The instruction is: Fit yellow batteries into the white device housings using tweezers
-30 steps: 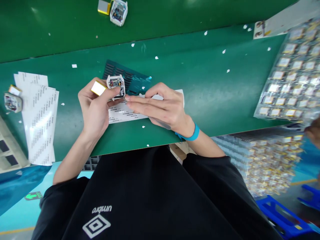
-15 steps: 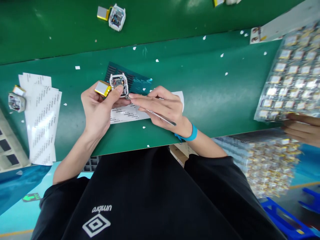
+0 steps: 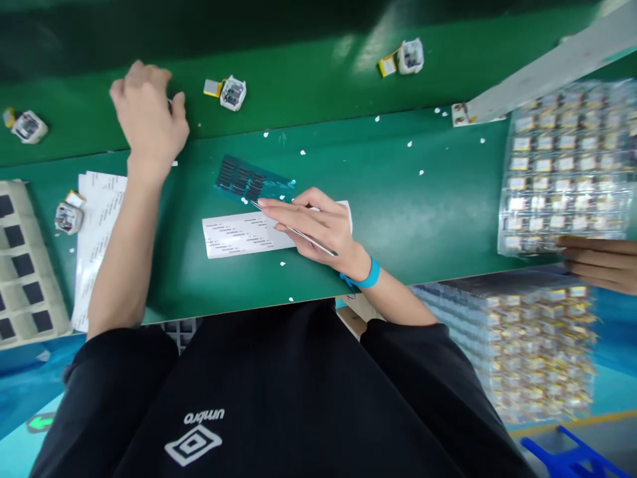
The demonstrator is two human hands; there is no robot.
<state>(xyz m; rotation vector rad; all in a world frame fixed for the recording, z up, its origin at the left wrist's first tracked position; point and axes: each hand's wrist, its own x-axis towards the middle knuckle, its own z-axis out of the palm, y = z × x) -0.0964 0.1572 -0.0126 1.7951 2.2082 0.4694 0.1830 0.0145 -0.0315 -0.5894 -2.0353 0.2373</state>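
Observation:
My left hand [image 3: 149, 123] reaches over the far green strip with its fingers curled down. A small bit of something shows by the thumb, but what the fingers hold is hidden. To the right of that hand lies a white watch case with a circuit board [image 3: 233, 93], wired to a small battery [image 3: 212, 87]. My right hand [image 3: 318, 229] pinches slim metal tweezers [image 3: 313, 240], their tip near a dark blue sheet of black strips [image 3: 243, 178]. Under this hand rests a white printed backing sheet [image 3: 233, 238].
More watch cases lie at far left [image 3: 30, 127], far right [image 3: 411, 56] and on white sheets [image 3: 107, 199] at left. A beige tray [image 3: 30, 265] stands at the left edge. On the right, another person's hand [image 3: 597, 262] touches a clear tray of parts [image 3: 517, 219], near a metal post [image 3: 527, 66].
My left hand has moved from the middle to the far left strip; the watch case and battery it held are out of sight. My right hand stays with the tweezers. The view has shifted.

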